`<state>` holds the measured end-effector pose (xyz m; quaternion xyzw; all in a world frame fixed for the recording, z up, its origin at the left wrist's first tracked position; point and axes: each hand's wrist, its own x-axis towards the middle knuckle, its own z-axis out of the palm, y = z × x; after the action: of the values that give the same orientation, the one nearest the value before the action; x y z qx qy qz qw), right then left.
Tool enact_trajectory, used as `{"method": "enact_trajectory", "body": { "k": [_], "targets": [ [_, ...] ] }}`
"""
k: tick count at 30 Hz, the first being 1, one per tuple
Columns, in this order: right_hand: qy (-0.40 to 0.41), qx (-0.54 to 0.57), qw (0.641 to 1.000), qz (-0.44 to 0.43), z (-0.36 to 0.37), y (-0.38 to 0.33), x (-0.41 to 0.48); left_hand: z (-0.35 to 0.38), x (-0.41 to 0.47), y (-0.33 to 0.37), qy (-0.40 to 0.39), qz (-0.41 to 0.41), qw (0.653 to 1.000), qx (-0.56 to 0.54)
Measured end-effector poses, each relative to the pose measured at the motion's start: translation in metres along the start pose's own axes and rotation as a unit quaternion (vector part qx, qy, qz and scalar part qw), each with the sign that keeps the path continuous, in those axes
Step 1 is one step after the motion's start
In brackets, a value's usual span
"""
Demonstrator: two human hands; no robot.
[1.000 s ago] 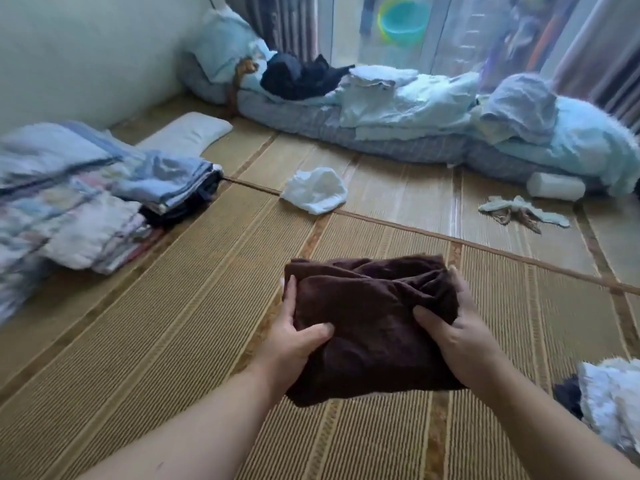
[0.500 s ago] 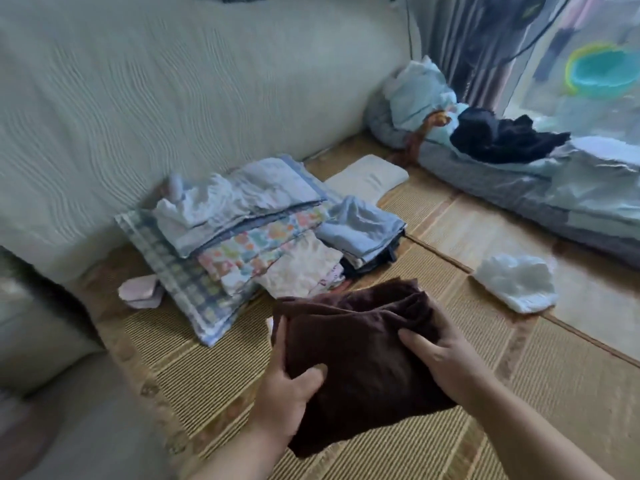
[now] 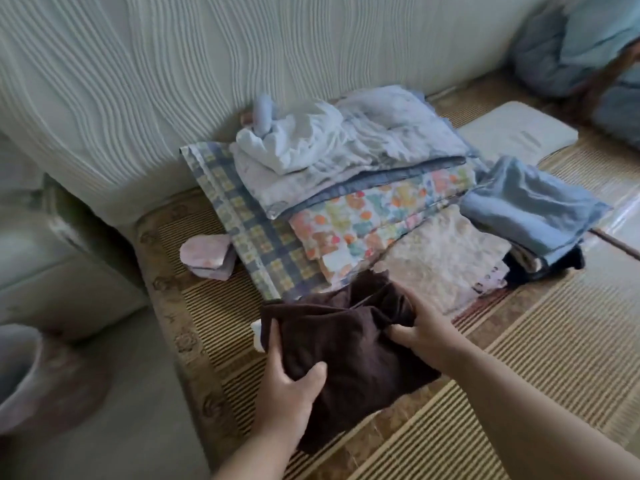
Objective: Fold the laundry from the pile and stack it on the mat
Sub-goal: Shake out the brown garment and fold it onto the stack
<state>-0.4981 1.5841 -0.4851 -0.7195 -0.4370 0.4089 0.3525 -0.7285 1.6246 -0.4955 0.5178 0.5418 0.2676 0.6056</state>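
A folded dark brown towel is held low over the woven straw mat. My left hand grips its left edge, thumb on top. My right hand grips its right side with the fingers curled into the cloth. Just beyond the towel lie folded stacks: a pale floral cloth, a colourful printed cloth, a plaid blanket with white and blue linen on top, and a blue folded stack to the right.
A small pink folded item lies left of the plaid blanket. A ribbed pale wall stands behind the stacks. A flat white pillow lies at the back right. A grey round vessel sits at the far left on bare floor.
My view has swung left and down, from the open room to the folded stacks by the wall. Both hands have carried the brown towel up close to those stacks.
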Motion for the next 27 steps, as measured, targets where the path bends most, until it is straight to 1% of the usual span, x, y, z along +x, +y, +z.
{"method": "enact_trajectory", "body": {
  "k": [3,5,6,7,8,9,10,11,12,13,14,15,16,17,18,19,20,21,24,27],
  "targets": [
    [0.016,0.02,0.999,0.041,0.022,0.028,0.009,-0.002,0.01,-0.025,0.013,-0.036,0.996,0.081],
    [0.058,-0.028,0.992,0.111,0.033,0.038,0.012,0.001,0.01,-0.032,0.051,-0.05,0.985,0.159],
    [0.078,-0.076,0.982,0.154,0.039,0.037,0.012,0.004,0.009,-0.032,0.08,-0.061,0.972,0.212],
    [0.105,-0.127,0.969,0.185,0.044,0.034,0.011,0.007,0.008,-0.03,0.113,-0.067,0.951,0.281],
    [0.137,-0.172,0.955,0.198,0.049,0.028,0.011,0.01,0.008,-0.028,0.14,-0.061,0.921,0.359],
    [0.176,-0.204,0.943,0.193,0.054,0.021,0.01,0.011,0.009,-0.026,0.159,-0.027,0.89,0.426],
    [0.219,-0.225,0.933,0.177,0.057,0.014,0.008,0.013,0.01,-0.024,0.162,0.038,0.868,0.467],
    [0.257,-0.244,0.923,0.146,0.061,0.011,0.007,0.015,0.012,-0.02,0.156,0.127,0.844,0.498],
    [0.286,-0.267,0.915,0.1,0.064,0.01,0.007,0.017,0.014,-0.018,0.129,0.217,0.812,0.526],
    [0.308,-0.284,0.907,0.04,0.066,0.008,0.008,0.018,0.014,-0.013,0.083,0.284,0.775,0.559],
    [0.317,-0.291,0.902,-0.021,0.069,0.007,0.008,0.019,0.015,-0.008,0.022,0.312,0.746,0.589],
    [0.296,-0.301,0.904,-0.074,0.069,0.007,0.005,0.019,0.017,-0.001,-0.037,0.293,0.736,0.609],
    [0.243,-0.309,0.913,-0.11,0.07,0.006,0.002,0.02,0.02,0.005,-0.075,0.261,0.74,0.615],
    [0.175,-0.32,0.924,-0.119,0.071,0.004,-0.001,0.019,0.024,0.005,-0.096,0.219,0.756,0.609],
    [0.099,-0.335,0.931,-0.104,0.069,0.003,-0.004,0.016,0.028,0.005,-0.126,0.158,0.771,0.604],
    [0.017,-0.35,0.934,-0.069,0.066,0.005,-0.007,0.014,0.03,0.006,-0.155,0.111,0.77,0.609],
    [-0.045,-0.367,0.928,-0.037,0.061,0.011,-0.009,0.013,0.032,0.004,-0.173,0.095,0.761,0.618],
    [-0.082,-0.388,0.918,-0.016,0.058,0.014,-0.009,0.011,0.034,0.003,-0.186,0.088,0.753,0.625],
    [-0.12,-0.414,0.902,0.009,0.054,0.018,-0.004,0.008,0.042,-0.002,-0.212,0.073,0.739,0.635],
    [-0.119,-0.427,0.896,0.026,0.055,0.018,0.0,0.01,0.048,-0.004,-0.209,0.073,0.72,0.658]
  ]
}}
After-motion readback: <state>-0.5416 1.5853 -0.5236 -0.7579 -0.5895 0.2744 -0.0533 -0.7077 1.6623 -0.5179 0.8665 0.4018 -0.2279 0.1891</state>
